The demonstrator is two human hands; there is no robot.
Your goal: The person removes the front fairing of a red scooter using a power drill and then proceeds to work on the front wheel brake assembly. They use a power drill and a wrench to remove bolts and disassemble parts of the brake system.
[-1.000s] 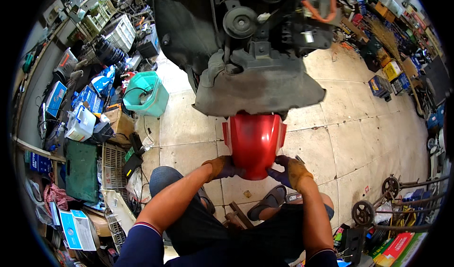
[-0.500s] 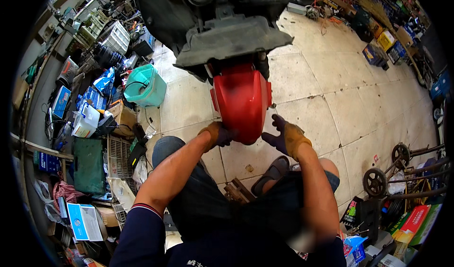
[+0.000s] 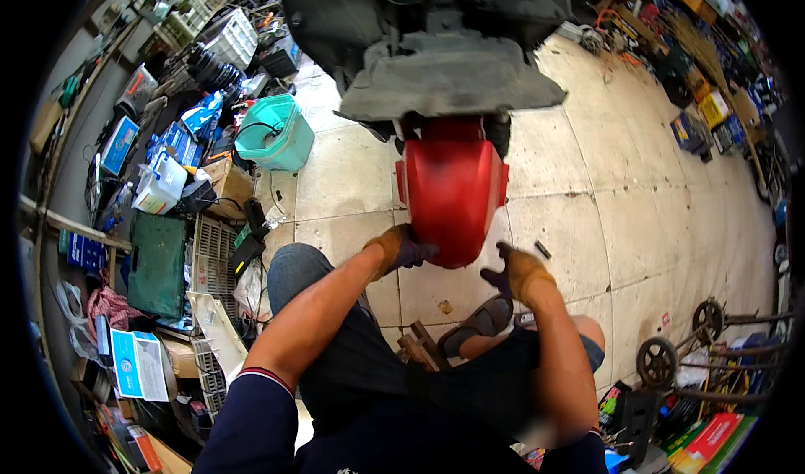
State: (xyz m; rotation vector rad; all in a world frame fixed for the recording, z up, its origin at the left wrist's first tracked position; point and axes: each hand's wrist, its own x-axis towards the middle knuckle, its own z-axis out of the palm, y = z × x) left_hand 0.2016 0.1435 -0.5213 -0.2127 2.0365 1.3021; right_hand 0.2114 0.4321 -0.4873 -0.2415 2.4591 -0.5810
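Note:
A red curved fender (image 3: 449, 201) hangs beneath the dark plastic underside of a vehicle (image 3: 444, 80) at the top centre. My gloved left hand (image 3: 402, 247) is at the fender's lower left edge, fingers bent round it; the fingertips are partly hidden. My gloved right hand (image 3: 511, 273) stands just off the fender's lower right, fingers apart and holding nothing. A small dark bar (image 3: 542, 248) lies on the tiles to the right of that hand.
A teal bucket (image 3: 272, 138), a green case (image 3: 155, 264) and piled boxes and parts line the left. Boxes (image 3: 713, 113) crowd the upper right. A wheeled metal frame (image 3: 658, 361) is at the lower right. Wood pieces (image 3: 419, 346) lie between my feet.
My right hand has let go of the fender and opened. My left hand stays at its edge. The fender and both hands appear higher in view than one second ago.

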